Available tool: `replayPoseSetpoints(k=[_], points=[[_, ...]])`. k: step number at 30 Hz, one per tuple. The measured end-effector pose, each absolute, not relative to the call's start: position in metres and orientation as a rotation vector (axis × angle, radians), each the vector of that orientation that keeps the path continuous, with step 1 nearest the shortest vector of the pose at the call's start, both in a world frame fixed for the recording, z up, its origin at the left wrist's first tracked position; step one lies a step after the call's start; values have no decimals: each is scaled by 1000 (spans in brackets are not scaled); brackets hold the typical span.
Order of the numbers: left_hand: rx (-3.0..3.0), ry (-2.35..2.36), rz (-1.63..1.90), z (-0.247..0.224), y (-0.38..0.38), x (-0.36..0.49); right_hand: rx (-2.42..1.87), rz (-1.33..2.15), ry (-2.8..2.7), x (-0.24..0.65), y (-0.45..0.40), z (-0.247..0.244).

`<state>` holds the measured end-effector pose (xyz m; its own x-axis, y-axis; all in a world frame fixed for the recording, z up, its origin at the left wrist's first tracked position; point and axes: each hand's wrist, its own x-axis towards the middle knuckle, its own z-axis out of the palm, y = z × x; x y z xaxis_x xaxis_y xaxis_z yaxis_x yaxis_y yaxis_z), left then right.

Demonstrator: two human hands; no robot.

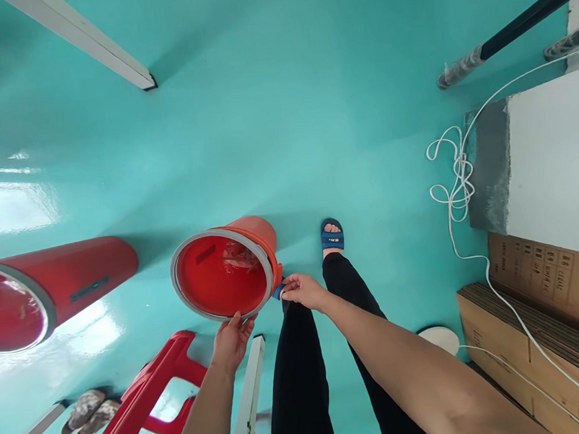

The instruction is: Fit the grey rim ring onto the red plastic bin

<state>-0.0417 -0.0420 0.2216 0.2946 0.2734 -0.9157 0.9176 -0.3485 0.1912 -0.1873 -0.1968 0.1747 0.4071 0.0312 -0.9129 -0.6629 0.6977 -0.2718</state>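
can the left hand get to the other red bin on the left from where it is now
Probably yes. The left hand grips the orange bin's rim; bare teal floor separates it from the red bin.

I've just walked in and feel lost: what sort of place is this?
Probably a workshop or storeroom. The glossy teal floor looks like painted industrial flooring, flat cardboard boxes are stacked by the wall, and both hands hold an orange bucket near a larger red bin.

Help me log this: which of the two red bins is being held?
The orange-red ribbed bin in the middle: left hand and right hand grip its grey rim. The smooth red bin stands apart, untouched.
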Motion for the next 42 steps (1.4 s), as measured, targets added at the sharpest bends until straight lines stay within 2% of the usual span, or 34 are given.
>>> replayPoseSetpoints(k=[23,36,42], points=[[2083,821,-958,220,-31,-38,-1332,235,1097,-158,-224,192],[2720,400,-872,217,-19,-9,-1353,448,1171,-167,-210,196],[2783,355,-828,218,-18,-6,-1445,560,1171,-159,-215,194]])
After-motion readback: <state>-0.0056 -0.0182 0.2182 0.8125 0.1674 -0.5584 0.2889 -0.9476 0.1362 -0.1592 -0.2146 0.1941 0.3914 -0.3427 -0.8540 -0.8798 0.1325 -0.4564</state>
